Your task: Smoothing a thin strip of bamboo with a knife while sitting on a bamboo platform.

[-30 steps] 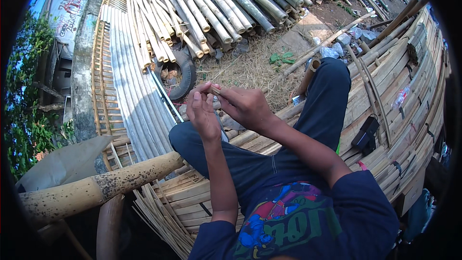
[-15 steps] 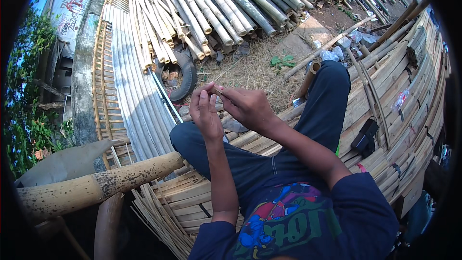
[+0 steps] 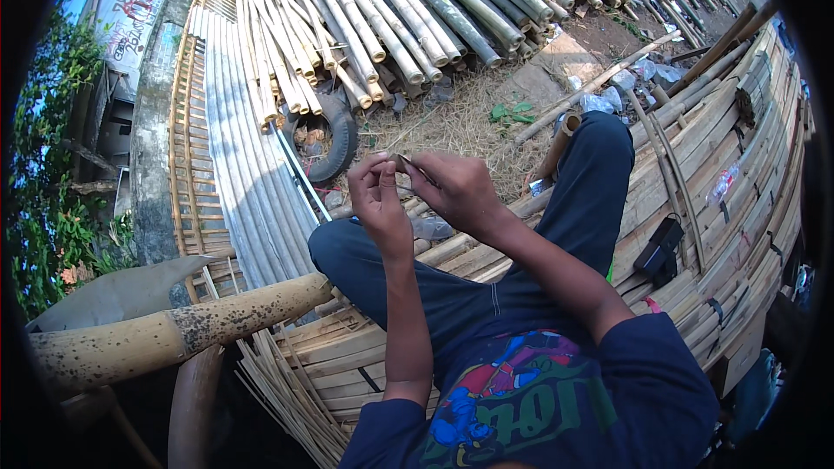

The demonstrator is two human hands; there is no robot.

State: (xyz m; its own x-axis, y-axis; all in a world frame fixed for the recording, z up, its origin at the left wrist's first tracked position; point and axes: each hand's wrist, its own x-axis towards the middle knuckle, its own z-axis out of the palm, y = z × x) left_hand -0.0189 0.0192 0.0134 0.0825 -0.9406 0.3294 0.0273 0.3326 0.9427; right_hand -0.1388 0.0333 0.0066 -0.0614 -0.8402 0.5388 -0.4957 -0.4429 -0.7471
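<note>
In front of my knees, my left hand point(image 3: 380, 208) and my right hand point(image 3: 456, 191) are raised close together. Between their fingertips is a small thin brownish piece point(image 3: 401, 164), too small to tell its kind. My left thumb and fingers pinch its left side. The right hand is closed with thumb and forefinger on the other side, its remaining fingers curled in. Parts of the piece are hidden by the fingers.
I sit cross-legged on stacked bamboo slats point(image 3: 704, 156). Ahead lie long bamboo poles point(image 3: 408, 9) and an old tyre point(image 3: 337, 143). A thick bamboo pole point(image 3: 217, 327) juts in at left, near corrugated sheeting point(image 3: 239, 139). A black pouch-like object point(image 3: 660, 247) lies at right.
Both hands have shifted slightly, the fingertips a little farther apart. More of the small brownish piece shows between them, turned to another angle.
</note>
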